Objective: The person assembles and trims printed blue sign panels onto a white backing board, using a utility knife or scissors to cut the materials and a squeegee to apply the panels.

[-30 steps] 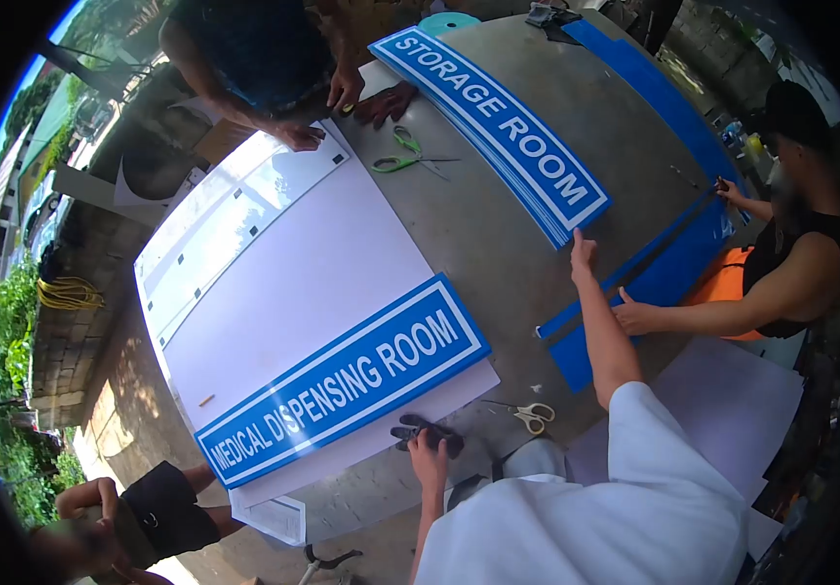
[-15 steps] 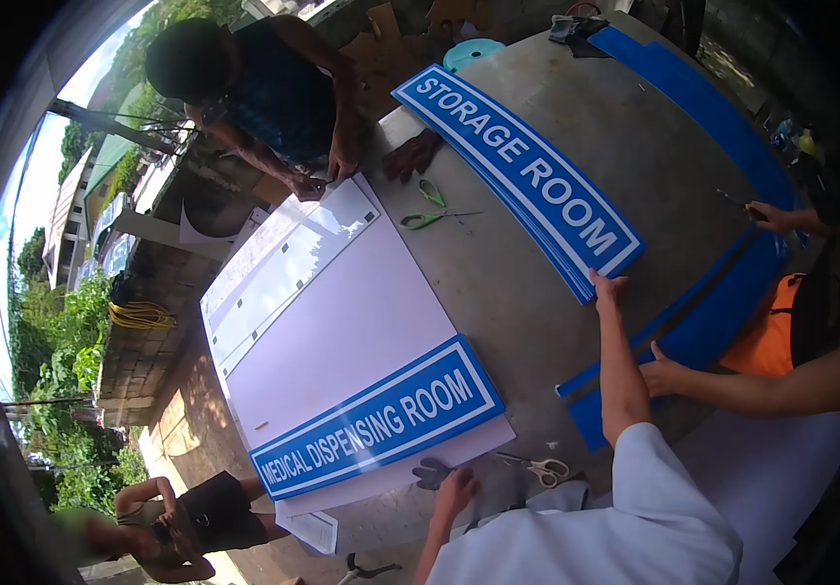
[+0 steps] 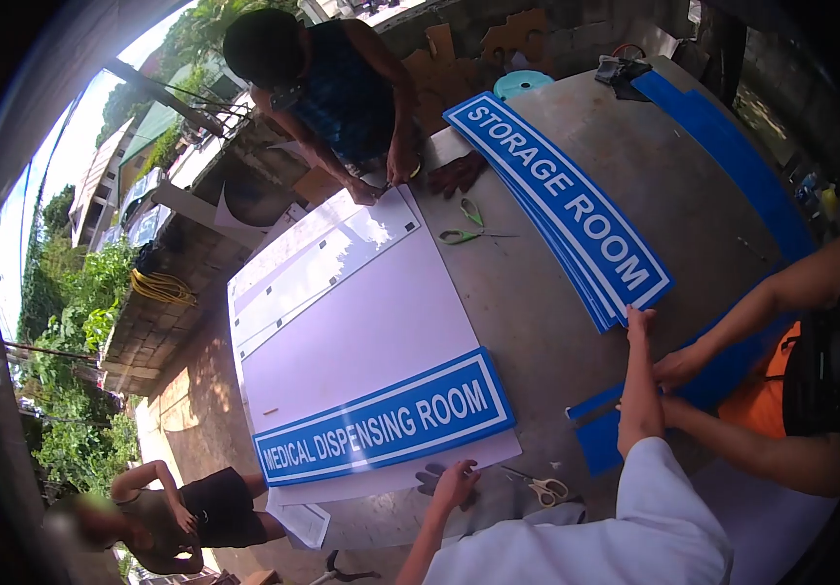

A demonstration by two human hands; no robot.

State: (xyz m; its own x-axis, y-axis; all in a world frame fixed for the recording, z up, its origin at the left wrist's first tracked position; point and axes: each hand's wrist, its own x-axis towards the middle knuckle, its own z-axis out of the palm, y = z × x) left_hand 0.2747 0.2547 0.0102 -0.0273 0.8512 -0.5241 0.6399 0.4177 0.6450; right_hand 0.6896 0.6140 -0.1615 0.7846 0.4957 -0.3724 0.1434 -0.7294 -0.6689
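My right hand (image 3: 640, 320) is closed on the near corner of the blue STORAGE ROOM sign (image 3: 561, 200), which lies over more blue signs, slightly fanned out. My left hand (image 3: 456, 483) has its fingers apart and holds nothing, low by the edge of a white sheet (image 3: 371, 336) and beside a dark glove (image 3: 428, 478). Across that sheet lies the blue MEDICAL DISPENSING ROOM sign (image 3: 386, 419). Green-handled scissors (image 3: 468, 224) rest between the sheet and the sign stack. Another pair of scissors (image 3: 546, 490) is right of my left hand.
A co-worker (image 3: 351, 97) bends over the sheet's far edge. Another person's arms (image 3: 751, 312) reach in from the right over blue strips (image 3: 732, 146). A third person (image 3: 176, 517) stands at lower left. A thin tool (image 3: 751, 249) lies at the table's right.
The whole view has shifted. The co-worker at the right has let go of the thin tool and brought both hands together near my right forearm. The signs under STORAGE ROOM show more fanned out.
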